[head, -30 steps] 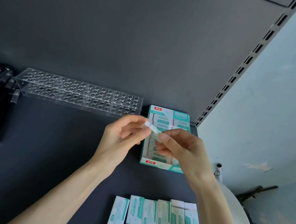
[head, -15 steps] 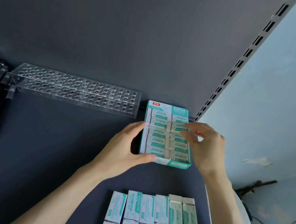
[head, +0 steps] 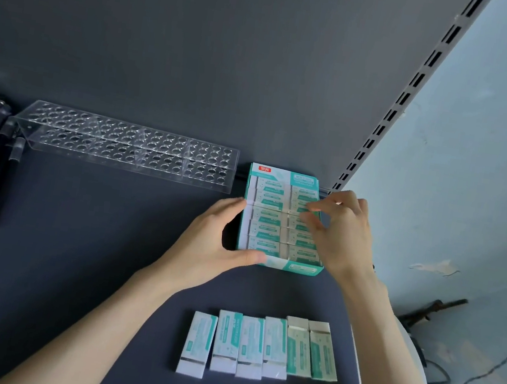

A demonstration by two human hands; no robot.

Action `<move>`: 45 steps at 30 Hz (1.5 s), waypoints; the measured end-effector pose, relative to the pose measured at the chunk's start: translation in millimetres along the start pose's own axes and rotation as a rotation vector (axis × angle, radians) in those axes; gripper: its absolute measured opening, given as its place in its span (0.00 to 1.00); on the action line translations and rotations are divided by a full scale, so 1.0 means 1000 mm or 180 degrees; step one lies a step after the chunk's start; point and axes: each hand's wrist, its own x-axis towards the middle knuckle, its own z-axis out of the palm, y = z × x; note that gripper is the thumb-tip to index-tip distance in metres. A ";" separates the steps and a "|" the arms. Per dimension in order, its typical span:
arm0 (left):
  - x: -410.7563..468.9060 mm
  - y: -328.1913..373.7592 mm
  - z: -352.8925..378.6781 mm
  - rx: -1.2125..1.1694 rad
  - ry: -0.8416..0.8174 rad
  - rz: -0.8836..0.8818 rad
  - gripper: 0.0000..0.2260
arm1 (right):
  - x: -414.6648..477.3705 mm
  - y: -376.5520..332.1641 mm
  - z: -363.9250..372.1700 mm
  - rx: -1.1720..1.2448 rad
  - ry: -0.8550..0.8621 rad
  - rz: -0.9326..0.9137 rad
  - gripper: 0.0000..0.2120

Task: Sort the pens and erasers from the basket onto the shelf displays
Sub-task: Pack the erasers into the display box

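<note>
On the shelf (head: 70,263), left hand (head: 205,243) grips the eraser box (head: 284,176) at its front-left corner; fingers of the right hand (head: 342,234) curl over its right-column erasers (head: 294,252), grip unclear. Red logo (head: 264,169) unreadable.

6 loose erasers (head: 251,342), 1 eraser box (head: 284,175), 1 acrylic pen rack (head: 127,146), pens (head: 3,184): qty unclear.

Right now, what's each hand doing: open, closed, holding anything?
Left hand: holds the box by its left front corner.
Right hand: fingertips on erasers in the box; grip cannot be told.
</note>
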 end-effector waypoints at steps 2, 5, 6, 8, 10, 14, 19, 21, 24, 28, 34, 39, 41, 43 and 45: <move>-0.005 0.002 -0.001 0.0137 0.0086 0.0020 0.32 | -0.011 -0.004 -0.005 0.0306 0.0123 -0.0038 0.11; -0.023 0.006 -0.005 0.0295 0.0359 0.0147 0.24 | -0.041 -0.011 -0.018 0.1159 0.0214 -0.0013 0.09; -0.032 0.008 -0.006 0.0323 0.0374 0.0195 0.22 | -0.054 -0.013 -0.022 0.1365 0.0128 -0.0018 0.07; -0.051 0.011 -0.009 0.0431 0.0201 0.0225 0.22 | -0.081 -0.013 -0.026 0.1454 -0.0180 -0.0115 0.07; -0.070 0.012 -0.008 0.0631 -0.0101 0.0217 0.24 | -0.103 -0.011 -0.027 0.1313 -0.0548 -0.0236 0.12; -0.090 0.007 -0.004 0.0981 -0.0340 0.0244 0.31 | -0.125 -0.007 -0.025 0.0783 -0.1156 -0.0387 0.22; -0.091 0.006 -0.004 0.0919 -0.0379 0.0185 0.24 | -0.126 -0.012 -0.027 0.0862 -0.1419 -0.0326 0.13; -0.091 0.005 -0.003 0.0759 -0.0358 0.0192 0.18 | -0.126 -0.011 -0.025 0.1002 -0.1383 -0.0309 0.13; -0.092 0.011 -0.006 0.0250 -0.0304 -0.0033 0.12 | -0.125 -0.012 -0.029 0.1460 -0.1280 -0.0112 0.13; -0.083 0.028 -0.008 -0.0702 -0.0136 -0.0298 0.10 | -0.115 -0.023 -0.035 0.2781 -0.1157 0.0207 0.12; -0.047 0.037 -0.008 -0.2084 0.0163 -0.0604 0.04 | -0.080 -0.033 -0.030 0.3703 -0.0517 0.0452 0.02; -0.023 0.038 -0.008 -0.1551 0.0227 -0.0501 0.06 | -0.056 -0.039 -0.021 0.3818 -0.0570 0.0571 0.04; -0.015 0.038 -0.010 -0.1442 0.0249 -0.0472 0.07 | -0.049 -0.043 -0.017 0.3870 -0.0595 0.0575 0.03; -0.007 0.036 -0.013 -0.1495 0.0356 -0.0539 0.08 | -0.043 -0.045 -0.013 0.3963 -0.0651 0.0582 0.03; 0.001 0.033 -0.016 -0.1551 0.0476 -0.0590 0.08 | -0.037 -0.045 -0.010 0.4035 -0.0685 0.0586 0.02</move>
